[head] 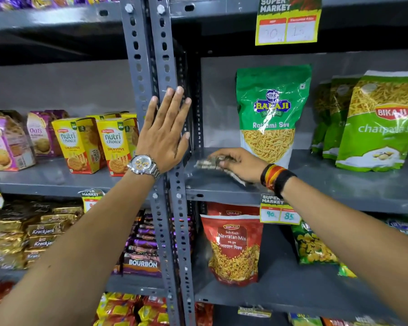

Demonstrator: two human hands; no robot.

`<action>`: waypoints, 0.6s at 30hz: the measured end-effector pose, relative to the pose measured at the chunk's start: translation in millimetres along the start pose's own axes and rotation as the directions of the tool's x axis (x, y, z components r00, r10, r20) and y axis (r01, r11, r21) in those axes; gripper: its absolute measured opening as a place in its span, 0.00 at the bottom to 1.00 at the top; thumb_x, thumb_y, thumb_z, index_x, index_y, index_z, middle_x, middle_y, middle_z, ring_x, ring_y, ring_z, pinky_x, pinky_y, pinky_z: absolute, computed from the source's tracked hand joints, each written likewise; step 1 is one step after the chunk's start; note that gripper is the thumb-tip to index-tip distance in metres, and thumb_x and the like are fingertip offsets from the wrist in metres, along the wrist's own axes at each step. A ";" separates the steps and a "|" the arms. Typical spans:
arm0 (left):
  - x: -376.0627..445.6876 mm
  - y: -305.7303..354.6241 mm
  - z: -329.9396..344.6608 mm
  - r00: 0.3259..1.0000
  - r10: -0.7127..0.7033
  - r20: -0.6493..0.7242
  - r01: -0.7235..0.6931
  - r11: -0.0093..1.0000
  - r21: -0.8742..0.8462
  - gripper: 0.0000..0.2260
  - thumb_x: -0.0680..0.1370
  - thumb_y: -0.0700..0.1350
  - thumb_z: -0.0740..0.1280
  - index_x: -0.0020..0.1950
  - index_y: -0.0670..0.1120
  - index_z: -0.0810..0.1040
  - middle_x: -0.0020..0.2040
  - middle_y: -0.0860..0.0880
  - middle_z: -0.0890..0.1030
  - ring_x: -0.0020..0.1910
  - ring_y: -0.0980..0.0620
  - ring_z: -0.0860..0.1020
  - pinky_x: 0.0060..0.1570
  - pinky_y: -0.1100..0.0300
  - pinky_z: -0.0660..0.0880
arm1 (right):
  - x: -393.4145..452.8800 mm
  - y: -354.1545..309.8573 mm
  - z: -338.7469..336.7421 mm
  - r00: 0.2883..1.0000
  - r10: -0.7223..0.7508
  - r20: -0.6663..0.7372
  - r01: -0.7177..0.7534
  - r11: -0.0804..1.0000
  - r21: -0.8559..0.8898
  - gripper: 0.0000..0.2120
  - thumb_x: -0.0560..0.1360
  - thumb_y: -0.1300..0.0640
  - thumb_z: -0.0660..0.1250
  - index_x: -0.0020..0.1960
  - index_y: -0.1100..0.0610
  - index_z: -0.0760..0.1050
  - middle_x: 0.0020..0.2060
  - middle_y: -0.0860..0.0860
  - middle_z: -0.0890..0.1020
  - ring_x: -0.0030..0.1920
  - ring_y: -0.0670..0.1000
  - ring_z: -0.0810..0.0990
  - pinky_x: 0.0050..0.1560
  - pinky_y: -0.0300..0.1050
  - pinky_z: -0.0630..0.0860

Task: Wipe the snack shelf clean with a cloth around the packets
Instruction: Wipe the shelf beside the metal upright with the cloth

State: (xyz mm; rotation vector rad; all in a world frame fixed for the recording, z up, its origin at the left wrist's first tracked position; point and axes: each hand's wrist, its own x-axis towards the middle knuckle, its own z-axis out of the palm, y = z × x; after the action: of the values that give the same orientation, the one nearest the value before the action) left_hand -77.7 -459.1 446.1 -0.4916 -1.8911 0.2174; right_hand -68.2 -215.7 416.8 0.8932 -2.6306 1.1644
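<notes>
The grey metal snack shelf (pixel 339 184) runs across the middle right. My right hand (pixel 239 163) presses a small grey cloth (pixel 206 164) flat on the shelf's left end, just left of the green Balaji sev packet (pixel 272 114). The cloth looks blurred and pokes out from under my fingers. My left hand (pixel 166 132) lies flat with fingers spread against the grey perforated upright post (pixel 161 67), holding nothing. A lighter green Bikaji packet (pixel 379 123) stands further right on the same shelf.
Yellow biscuit boxes (pixel 97 144) and purple oat boxes (pixel 40 135) fill the shelf left of the post. A red Navratan Mix packet (pixel 233 245) stands on the shelf below. Price tags (pixel 279 211) hang from shelf edges. Bare shelf surface lies between the two green packets.
</notes>
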 end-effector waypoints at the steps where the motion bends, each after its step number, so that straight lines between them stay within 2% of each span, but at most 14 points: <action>1: -0.5 -0.4 0.3 1.000 0.001 -0.004 -0.001 1.000 0.002 0.32 0.82 0.51 0.56 0.83 0.42 0.48 0.83 0.40 0.48 0.82 0.42 0.46 0.79 0.38 0.48 | 15.8 6.5 -1.2 0.996 0.024 -0.087 -0.027 0.999 -0.033 0.15 0.81 0.64 0.60 0.64 0.55 0.77 0.59 0.51 0.81 0.60 0.48 0.77 0.56 0.30 0.68; 3: -0.8 -0.7 1.6 1.000 0.008 -0.015 -0.008 1.000 0.005 0.32 0.83 0.50 0.56 0.83 0.42 0.49 0.83 0.40 0.49 0.82 0.42 0.46 0.79 0.38 0.48 | 50.6 17.1 5.0 0.990 0.050 -0.135 -0.065 0.992 -0.108 0.15 0.80 0.64 0.60 0.63 0.54 0.78 0.60 0.53 0.82 0.62 0.51 0.77 0.59 0.35 0.67; 7: -1.2 -2.6 6.8 0.999 0.014 -0.029 -0.014 1.000 0.005 0.31 0.83 0.51 0.54 0.83 0.42 0.50 0.83 0.40 0.49 0.82 0.42 0.47 0.79 0.38 0.49 | 110.5 44.7 36.0 0.982 0.175 -0.078 -0.188 0.959 -0.211 0.15 0.80 0.63 0.60 0.60 0.51 0.79 0.60 0.54 0.81 0.62 0.54 0.78 0.59 0.36 0.70; 10: -1.7 -3.5 8.9 0.999 0.023 -0.047 -0.023 1.000 0.000 0.31 0.83 0.52 0.54 0.83 0.42 0.51 0.83 0.40 0.50 0.82 0.41 0.48 0.79 0.38 0.49 | 124.5 55.0 47.3 0.984 0.172 -0.037 -0.176 0.963 -0.202 0.14 0.79 0.61 0.61 0.59 0.48 0.80 0.58 0.53 0.83 0.60 0.55 0.80 0.63 0.46 0.76; 12: -0.9 -2.9 7.6 0.999 0.028 -0.043 -0.028 1.000 -0.004 0.31 0.83 0.51 0.55 0.83 0.41 0.51 0.83 0.40 0.50 0.82 0.41 0.48 0.78 0.38 0.49 | 113.4 46.7 43.6 0.990 0.132 0.037 -0.122 0.969 -0.215 0.14 0.79 0.60 0.62 0.61 0.49 0.79 0.60 0.51 0.82 0.61 0.52 0.79 0.66 0.48 0.74; 14: -0.2 -1.9 4.7 0.999 0.024 -0.031 -0.025 1.000 -0.006 0.31 0.83 0.52 0.55 0.83 0.42 0.51 0.83 0.40 0.50 0.82 0.41 0.48 0.79 0.38 0.49 | 86.7 30.5 36.6 0.990 0.076 0.119 -0.051 0.977 -0.205 0.14 0.80 0.60 0.62 0.63 0.50 0.78 0.61 0.50 0.82 0.62 0.50 0.78 0.67 0.45 0.72; 18: -0.2 0.6 -2.5 1.000 0.025 0.011 -0.025 1.000 -0.005 0.30 0.84 0.53 0.52 0.83 0.42 0.48 0.83 0.40 0.48 0.82 0.41 0.46 0.79 0.39 0.47 | 5.5 2.5 24.4 0.982 0.011 0.189 0.004 0.997 -0.077 0.14 0.81 0.60 0.62 0.64 0.51 0.78 0.61 0.48 0.82 0.63 0.47 0.78 0.68 0.41 0.71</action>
State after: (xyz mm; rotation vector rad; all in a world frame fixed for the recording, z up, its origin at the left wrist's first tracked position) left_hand -75.2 -458.8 446.7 -0.5189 -1.8973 0.2327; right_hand -71.3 -234.3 400.2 1.0327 -2.8050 1.0163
